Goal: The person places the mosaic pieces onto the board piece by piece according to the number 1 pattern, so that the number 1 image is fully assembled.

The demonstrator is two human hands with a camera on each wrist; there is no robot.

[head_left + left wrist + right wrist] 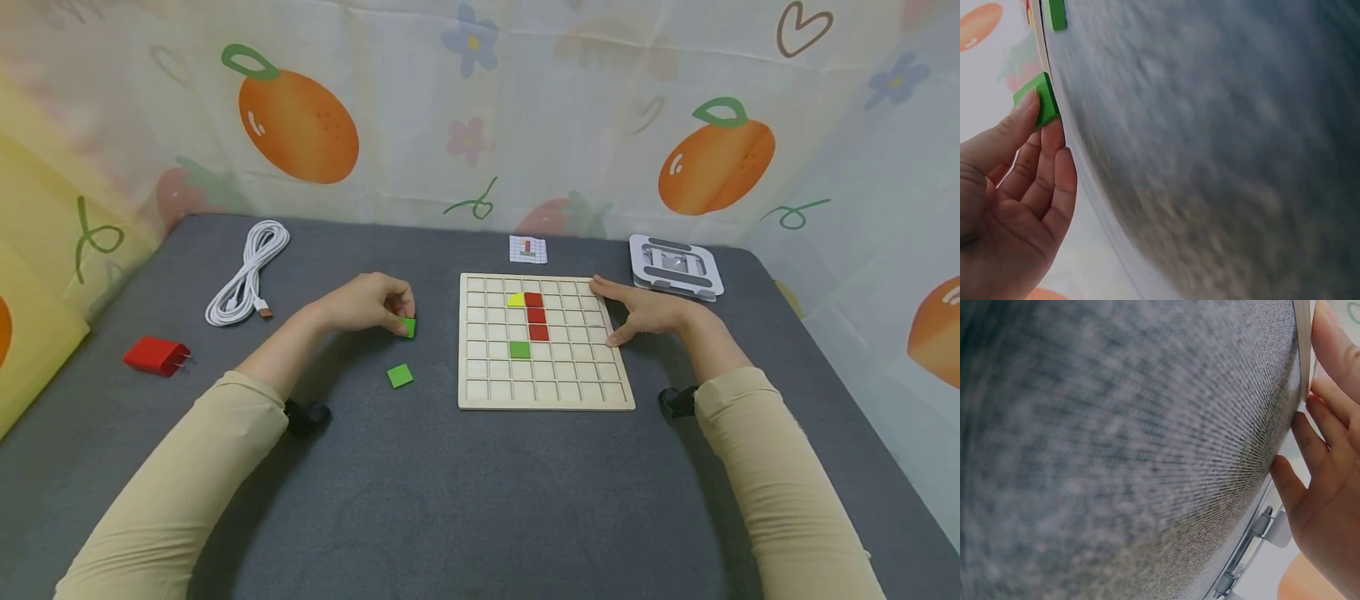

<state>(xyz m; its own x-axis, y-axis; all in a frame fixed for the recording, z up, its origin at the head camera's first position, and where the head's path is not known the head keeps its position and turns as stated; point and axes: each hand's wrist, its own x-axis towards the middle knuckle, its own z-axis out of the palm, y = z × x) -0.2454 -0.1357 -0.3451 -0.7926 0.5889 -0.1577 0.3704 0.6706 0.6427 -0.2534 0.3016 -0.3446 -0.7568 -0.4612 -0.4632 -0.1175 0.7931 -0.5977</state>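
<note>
Between thumb and fingertips, my left hand [370,302] pinches a green square tile [408,327], seen close up in the left wrist view as a green tile [1044,103]. Nearer to me on the table lies another green tile [400,376]. To the right is a pale wooden grid board [491,390] bearing a yellow rounded piece [515,300], a column of red square tiles [536,316] and one green tile [520,350]. My right hand [645,312] rests at the board's right edge, fingers extended and touching it.
Behind the board lies a small printed pattern card [528,249]. A grey-white folding stand [677,265] sits at the back right. On the left are a coiled white cable [249,275] and a red plug adapter [157,356]. A patterned curtain [570,125] closes off the back.
</note>
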